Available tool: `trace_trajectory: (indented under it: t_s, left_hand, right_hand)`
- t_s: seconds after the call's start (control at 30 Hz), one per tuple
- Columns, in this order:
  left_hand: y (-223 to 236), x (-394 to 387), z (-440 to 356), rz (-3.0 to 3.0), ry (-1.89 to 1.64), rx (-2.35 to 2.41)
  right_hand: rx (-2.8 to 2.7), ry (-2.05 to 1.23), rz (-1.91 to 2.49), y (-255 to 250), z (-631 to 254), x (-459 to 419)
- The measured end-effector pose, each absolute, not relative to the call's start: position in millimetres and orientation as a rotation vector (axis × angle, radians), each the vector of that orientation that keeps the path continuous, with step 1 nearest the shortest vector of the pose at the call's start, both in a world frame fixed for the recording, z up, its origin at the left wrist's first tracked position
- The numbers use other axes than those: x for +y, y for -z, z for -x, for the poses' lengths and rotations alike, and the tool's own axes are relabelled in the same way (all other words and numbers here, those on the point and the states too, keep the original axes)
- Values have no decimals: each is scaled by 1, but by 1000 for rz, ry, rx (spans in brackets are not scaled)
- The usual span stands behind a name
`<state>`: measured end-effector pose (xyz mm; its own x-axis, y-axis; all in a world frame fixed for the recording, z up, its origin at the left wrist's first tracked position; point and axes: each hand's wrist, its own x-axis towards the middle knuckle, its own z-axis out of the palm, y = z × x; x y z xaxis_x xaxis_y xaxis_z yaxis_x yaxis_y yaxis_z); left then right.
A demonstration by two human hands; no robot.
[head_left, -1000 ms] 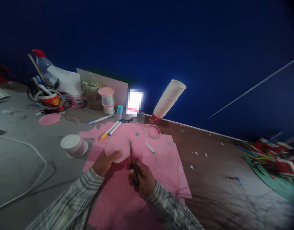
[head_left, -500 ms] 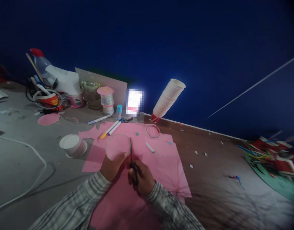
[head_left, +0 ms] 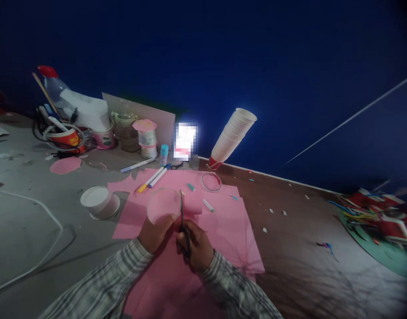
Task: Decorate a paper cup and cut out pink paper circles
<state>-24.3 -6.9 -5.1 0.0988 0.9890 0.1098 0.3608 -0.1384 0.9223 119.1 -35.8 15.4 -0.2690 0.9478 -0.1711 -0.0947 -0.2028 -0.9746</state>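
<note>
Between the thumb and fingers of my left hand [head_left: 157, 232] is a piece of pink paper [head_left: 164, 204] with a round outline drawn on it. My right hand [head_left: 197, 244] grips the dark handles of a pair of scissors [head_left: 186, 235], whose blade points away from me along the right edge of the outline. A pink paper strip [head_left: 192, 204] curls up just right of the blade. Under both hands lie large pink sheets [head_left: 228, 235]. A marker cap [head_left: 191, 187] and a white marker [head_left: 208, 205] rest on them.
Left of the sheets stands a white paper cup [head_left: 100, 202]. Behind are several markers [head_left: 160, 176], a glue stick [head_left: 164, 155] and a tilted stack of paper cups [head_left: 231, 137]. A tape ring [head_left: 211, 182] lies on the sheets. A white cable [head_left: 59, 221] loops at left.
A strip of pink paper now sticks out to the right of the scissors, beside the marker cap. Both hands stay in nearly the same place.
</note>
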Motion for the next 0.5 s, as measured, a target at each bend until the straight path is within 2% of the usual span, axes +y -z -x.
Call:
trace_trajectory:
  t_s: [0.27,0.5]
  left_hand:
    - [-5,-5,24,-1575,-1018,1331]
    - [3,-2,34,-1834,-901,1264]
  right_hand:
    - [-1192,-1603,1121,-7,-119,-37]
    - [-1211,-1631,1146,-12,-119,-37]
